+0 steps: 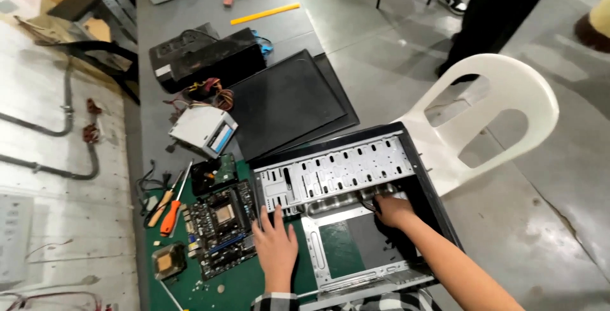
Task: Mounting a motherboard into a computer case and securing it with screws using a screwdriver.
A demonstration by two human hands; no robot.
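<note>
Long grey worktable [190,12] runs away from the viewer. Left of it, whitish wall [38,177] with grey pipes [44,130] clamped on. Right side: smooth grey concrete floor [559,209], faint sheen. White moulded plastic chair [502,114] beside table; another person's dark trouser legs [502,6] beyond.

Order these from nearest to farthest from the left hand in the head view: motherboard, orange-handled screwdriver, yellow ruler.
From the left hand:
1. Motherboard, just beside it on the left.
2. Orange-handled screwdriver, farther left on the green mat.
3. Yellow ruler, far up the table.
</note>
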